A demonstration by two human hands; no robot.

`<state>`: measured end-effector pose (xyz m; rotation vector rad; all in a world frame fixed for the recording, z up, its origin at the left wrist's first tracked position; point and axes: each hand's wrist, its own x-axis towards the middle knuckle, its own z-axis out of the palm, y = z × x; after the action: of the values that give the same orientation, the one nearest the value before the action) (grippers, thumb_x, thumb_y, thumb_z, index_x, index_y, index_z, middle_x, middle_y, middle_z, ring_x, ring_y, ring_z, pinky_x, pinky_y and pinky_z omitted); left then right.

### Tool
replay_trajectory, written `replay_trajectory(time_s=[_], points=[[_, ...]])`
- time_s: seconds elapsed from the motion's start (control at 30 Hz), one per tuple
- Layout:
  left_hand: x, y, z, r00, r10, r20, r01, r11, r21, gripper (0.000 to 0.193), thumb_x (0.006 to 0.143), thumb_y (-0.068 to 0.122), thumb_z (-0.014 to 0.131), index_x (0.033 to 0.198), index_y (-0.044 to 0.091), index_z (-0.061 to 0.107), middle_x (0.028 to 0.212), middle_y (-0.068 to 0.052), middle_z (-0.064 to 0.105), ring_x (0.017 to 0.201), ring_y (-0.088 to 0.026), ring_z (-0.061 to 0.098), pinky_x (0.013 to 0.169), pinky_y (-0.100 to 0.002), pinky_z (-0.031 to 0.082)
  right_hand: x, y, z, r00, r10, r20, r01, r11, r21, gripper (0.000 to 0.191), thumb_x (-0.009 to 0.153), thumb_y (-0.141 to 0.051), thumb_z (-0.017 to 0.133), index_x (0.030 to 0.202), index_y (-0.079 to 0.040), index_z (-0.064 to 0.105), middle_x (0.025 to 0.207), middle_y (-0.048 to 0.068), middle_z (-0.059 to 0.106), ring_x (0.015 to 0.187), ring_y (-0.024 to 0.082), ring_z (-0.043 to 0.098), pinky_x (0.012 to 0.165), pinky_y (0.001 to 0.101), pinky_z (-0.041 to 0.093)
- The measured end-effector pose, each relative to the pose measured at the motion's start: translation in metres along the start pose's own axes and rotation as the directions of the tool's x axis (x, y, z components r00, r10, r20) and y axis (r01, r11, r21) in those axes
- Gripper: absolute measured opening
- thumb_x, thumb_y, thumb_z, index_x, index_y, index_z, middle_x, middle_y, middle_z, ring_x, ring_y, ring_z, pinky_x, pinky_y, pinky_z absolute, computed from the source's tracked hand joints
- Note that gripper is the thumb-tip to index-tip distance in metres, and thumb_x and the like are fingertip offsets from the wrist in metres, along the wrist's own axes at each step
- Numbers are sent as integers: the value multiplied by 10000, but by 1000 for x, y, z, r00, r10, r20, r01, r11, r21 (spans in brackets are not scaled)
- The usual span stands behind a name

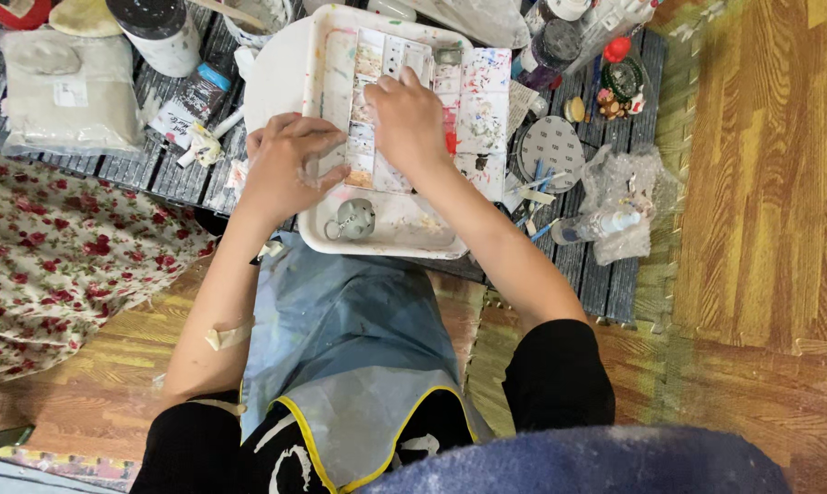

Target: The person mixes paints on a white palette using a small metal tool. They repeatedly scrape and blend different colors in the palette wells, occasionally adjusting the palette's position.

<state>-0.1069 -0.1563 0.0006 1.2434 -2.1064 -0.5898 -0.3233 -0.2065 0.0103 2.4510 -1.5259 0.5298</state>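
Slatted mat (171, 174) crowded: jars (162, 32), bottles (560, 41) ring the paint-stained palette (404, 224) under both hands (290, 165)

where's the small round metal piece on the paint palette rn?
In the head view, the round metal piece lies in the near-left part of the white palette tray, just below the left hand and left of the right forearm.
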Motion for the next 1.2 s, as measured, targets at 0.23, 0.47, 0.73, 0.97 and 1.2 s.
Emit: replay_trajectory(time_s=[0.23, 0.47, 0.73, 0.97, 1.2], points=[[-1, -4, 2, 1000, 14, -12, -14, 1000, -9, 416, 813, 343, 837, 1196, 190, 777, 1294, 6, 691, 1294, -326, 498, 1070, -499, 296, -9, -2, -29, 996, 93, 11, -94, 983, 158, 47, 909, -172, 734, 897, -134, 707, 908, 29, 689, 938, 293, 615, 718, 425, 530], [-4, 15, -13, 963, 152, -225, -144, 988, 49, 401, 856, 344, 862, 1213, 183, 774, 1208, 5, 731, 1354, -314, 472, 1141, -544, 193, -30, -9, -66, 986, 127, 106, -164, 805, 570, 78, 911, -166, 752, 949, -100, 733, 913, 49, 733, 866, 244, 671, 768, 368, 533], [-33, 37, -29, 920, 307, -245, -275, 949, 154, 177, 936, 315, 860, 1083, 222, 824, 1010, 63, 761, 1247, -157, 621, 1203, -507, 193, -55, -16, -71, 945, 94, 313, -312, 549, 776, 124, 958, -168, 740, 1042, -76, 738, 898, 32, 712, 792, 119, 645, 722, 273, 519], [-72, 25, -55, 949, 162, -272, -162, 987, 20, 159, 875, 276, 881, 829, 184, 760, 914, 44, 747, 1065, -137, 679, 1127, -423, 289, -48, 13, -69, 958, 227, 177, -281, 871, 402, 137, 939, -223, 746, 1047, -142, 771, 1024, 18, 759, 892, 196, 629, 781, 358, 511], [-75, 14, -57, 988, 38, -147, -61, 986, -153, 171, 943, 282, 817, 935, 128, 745, 983, 8, 730, 1075, -157, 671, 1074, -392, 362, -18, 20, -41, 957, 196, 213, -241, 946, 215, 117, 928, -258, 750, 1025, -195, 761, 1032, 17, 739, 941, 270, 619, 804, 424, 522]])
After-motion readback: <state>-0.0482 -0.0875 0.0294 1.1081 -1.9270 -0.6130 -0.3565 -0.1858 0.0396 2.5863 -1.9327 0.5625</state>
